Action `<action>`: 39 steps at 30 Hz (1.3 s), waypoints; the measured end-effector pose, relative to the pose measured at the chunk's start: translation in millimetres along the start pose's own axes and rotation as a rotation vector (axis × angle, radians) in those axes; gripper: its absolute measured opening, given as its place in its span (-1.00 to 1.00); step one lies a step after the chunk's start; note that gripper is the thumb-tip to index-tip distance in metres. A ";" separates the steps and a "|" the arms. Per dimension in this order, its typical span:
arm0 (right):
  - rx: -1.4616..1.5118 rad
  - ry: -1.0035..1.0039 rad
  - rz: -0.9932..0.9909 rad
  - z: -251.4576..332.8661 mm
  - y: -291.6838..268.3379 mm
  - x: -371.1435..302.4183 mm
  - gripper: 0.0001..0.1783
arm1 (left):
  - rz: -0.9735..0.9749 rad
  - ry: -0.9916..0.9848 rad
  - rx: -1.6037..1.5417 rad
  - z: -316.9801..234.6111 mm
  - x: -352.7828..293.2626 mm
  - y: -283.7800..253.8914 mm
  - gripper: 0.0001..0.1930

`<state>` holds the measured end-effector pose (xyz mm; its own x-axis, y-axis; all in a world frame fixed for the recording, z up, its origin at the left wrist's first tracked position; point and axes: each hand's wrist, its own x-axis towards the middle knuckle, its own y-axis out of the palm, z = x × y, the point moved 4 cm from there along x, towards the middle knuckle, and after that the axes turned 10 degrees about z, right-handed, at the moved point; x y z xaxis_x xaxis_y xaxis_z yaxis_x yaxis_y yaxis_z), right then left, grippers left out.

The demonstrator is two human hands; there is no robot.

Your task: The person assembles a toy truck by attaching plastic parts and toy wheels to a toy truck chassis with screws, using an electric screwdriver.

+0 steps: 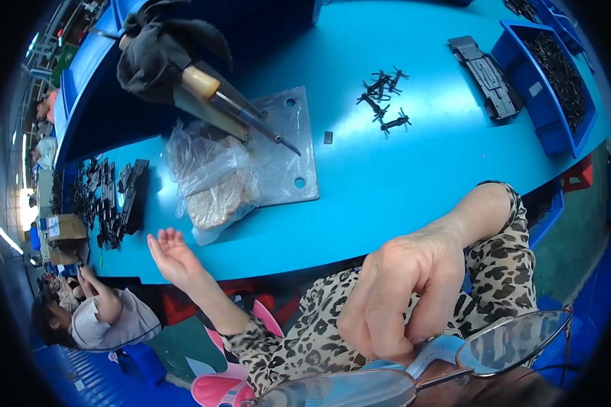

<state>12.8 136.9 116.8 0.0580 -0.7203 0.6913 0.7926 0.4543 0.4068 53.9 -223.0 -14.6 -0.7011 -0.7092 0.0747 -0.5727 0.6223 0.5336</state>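
My left hand (173, 258) is raised at the table's near left edge, palm turned up, its fingers stretched out and holding nothing. It is nearest to a brownish block in a clear plastic bag (218, 200). My right hand (407, 292) is lifted close to the camera, beside the glasses (339, 392) and a light blue face mask (438, 351). Its fingers are curled together, and whatever lies between the fingertips is hidden. Behind the bag is a grey metal plate (288, 142) with holes. Over it leans a wooden-handled tool (201, 83) with a thin metal tip, under a dark cloth (170, 54).
Black plastic parts (119, 197) are heaped on the left. Small black pieces (383, 95) and a tiny dark rectangle (328, 138) lie mid-table. To the right are a chassis-like part (487, 81) and a blue bin (533, 102) of black parts. Another person (112, 315) sits at left.
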 end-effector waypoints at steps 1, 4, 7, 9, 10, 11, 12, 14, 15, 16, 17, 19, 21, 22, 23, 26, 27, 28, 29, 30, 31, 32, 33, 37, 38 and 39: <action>-0.046 -0.010 -0.007 1.4 -1.4 -5.5 -0.80 | 0.033 -0.012 0.000 1.3 -20.0 20.4 -0.70; -0.534 0.288 -0.140 25.5 -16.4 -27.8 -0.70 | 0.242 0.004 0.027 0.8 -75.7 73.4 -0.73; -1.177 0.563 -0.798 68.6 -45.8 -92.0 -0.89 | 0.387 0.013 0.073 12.7 -110.6 95.9 -0.77; -2.161 0.773 -1.148 116.3 -57.4 -157.0 -0.79 | 0.503 -0.042 0.073 22.1 -123.4 107.0 -0.79; -2.426 0.960 -1.239 138.0 -58.3 -187.2 -0.70 | 0.555 -0.069 0.062 27.3 -127.7 113.0 -0.81; -2.679 1.165 -1.322 155.4 -54.7 -211.8 -0.61 | 0.568 -0.072 0.056 29.8 -130.4 117.7 -0.81; -2.689 1.342 -1.425 164.8 -53.2 -234.7 -0.52 | 0.577 -0.124 0.050 34.6 -132.2 120.6 -0.81; -2.484 1.617 -1.578 175.2 -55.8 -263.6 -0.33 | 0.595 -0.214 0.022 39.5 -136.2 127.3 -0.82; -2.481 1.614 -1.585 177.1 -56.2 -264.2 -0.33 | 0.599 -0.214 0.025 41.4 -138.1 128.4 -0.82; -2.258 1.713 -1.656 179.7 -57.9 -269.7 -0.33 | 0.618 -0.246 0.028 46.4 -140.3 131.0 -0.83; -2.031 1.794 -1.713 180.6 -57.7 -274.9 -0.32 | 0.637 -0.277 0.033 50.9 -143.1 135.7 -0.83; -2.155 1.549 -1.734 181.9 -52.8 -271.4 -0.33 | 0.647 -0.344 0.004 56.2 -150.1 148.0 -0.84; -2.436 1.158 -1.634 182.7 -45.6 -274.0 -0.33 | 0.687 -0.390 -0.014 61.9 -158.0 154.3 -0.83; -2.460 0.888 -1.578 179.5 -37.0 -256.4 -0.30 | 0.712 -0.425 -0.013 64.9 -161.5 157.7 -0.83; -2.174 0.606 -1.564 171.6 -32.7 -239.9 -0.29 | 0.737 -0.462 -0.012 68.6 -165.0 161.8 -0.83; -1.917 0.347 -1.111 141.1 -25.9 -199.2 -0.24 | 0.814 -0.613 -0.014 80.8 -178.7 165.4 -0.82; -1.844 0.400 -0.944 126.3 -20.6 -179.5 -0.22 | 0.840 -0.701 -0.031 86.3 -182.2 169.5 -0.80; -1.771 0.379 -0.778 108.5 -22.0 -165.9 -0.24 | 0.853 -0.795 -0.098 91.8 -186.1 175.0 -0.78; -1.751 0.385 -0.563 90.6 -22.1 -148.0 -0.28 | 0.860 -0.886 -0.168 96.7 -189.7 181.0 -0.76; -1.743 0.392 -0.436 72.8 -22.5 -130.2 -0.32 | 0.856 -0.919 -0.133 98.1 -191.5 187.0 -0.63; -1.747 0.436 -0.316 56.4 -23.6 -122.6 -0.39 | 1.193 -0.479 0.611 99.7 -185.6 201.8 -0.44; -1.778 0.350 -0.233 43.4 -24.7 -115.0 -0.41 | 1.089 -0.819 0.169 111.2 -189.5 203.4 -0.40; -1.786 0.350 -0.211 33.4 -29.0 -111.5 -0.40 | 0.925 -1.112 -0.287 119.1 -194.8 203.4 -0.35; -1.708 0.449 -0.187 18.8 -46.2 -96.7 -0.32 | 0.862 -1.142 -0.399 124.2 -194.0 197.8 -0.37; -1.731 0.513 -0.168 18.6 -49.0 -93.5 -0.30 | 0.851 -1.137 -0.425 122.6 -190.5 194.7 -0.39; -1.708 0.474 -0.191 17.5 -52.7 -94.7 -0.29 | 0.845 -1.134 -0.456 121.8 -188.9 193.2 -0.40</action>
<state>-45.1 190.3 40.4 -0.1929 -0.9072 0.3738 0.4787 -0.4196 -0.7712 24.0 71.5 -28.2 -0.8223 0.5638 -0.0770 0.1916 0.4016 0.8955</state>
